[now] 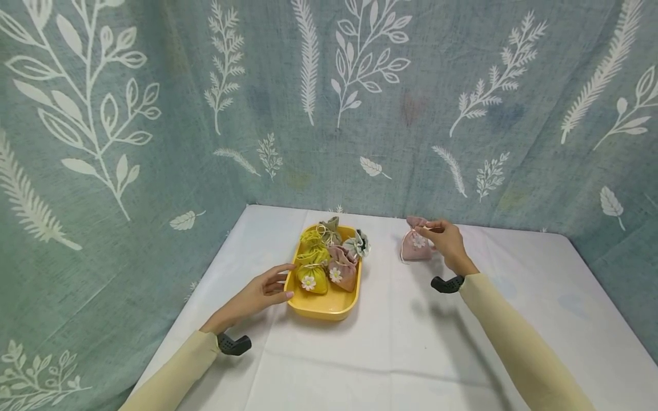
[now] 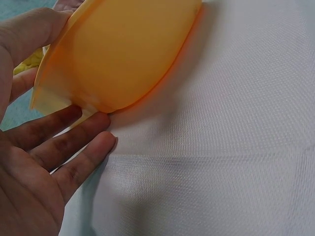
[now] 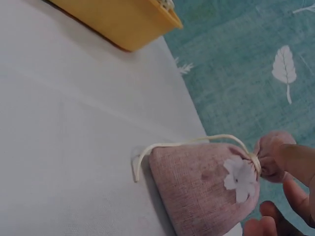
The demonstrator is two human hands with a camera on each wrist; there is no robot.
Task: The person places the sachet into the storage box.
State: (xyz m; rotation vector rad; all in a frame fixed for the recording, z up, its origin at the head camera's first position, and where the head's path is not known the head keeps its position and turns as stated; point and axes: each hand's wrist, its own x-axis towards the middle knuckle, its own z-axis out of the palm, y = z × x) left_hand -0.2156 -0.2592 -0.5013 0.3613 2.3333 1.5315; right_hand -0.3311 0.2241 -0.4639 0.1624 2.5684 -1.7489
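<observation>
A pink drawstring pouch point(image 1: 416, 246) with a white flower stands at the back right of the table. My right hand point(image 1: 446, 242) pinches its gathered top; in the right wrist view the pouch point(image 3: 202, 184) shows its cream cord trailing off to one side. My left hand point(image 1: 264, 294) rests against the left side of a yellow tray point(image 1: 324, 315), fingers fairly straight. The left wrist view has its fingertips point(image 2: 101, 140) by the tray wall point(image 2: 128, 54). Inside the tray lie a yellow pouch point(image 1: 313, 278), another pink pouch point(image 1: 343, 268), an olive-grey pouch point(image 1: 330, 231) and a pale pouch point(image 1: 358, 245).
A white cloth point(image 1: 385, 354) covers the table. Behind and to the left hangs a green curtain point(image 1: 288, 103) with white leaf prints, meeting the table's far edge. Black straps point(image 1: 233, 344) sit at both wrists.
</observation>
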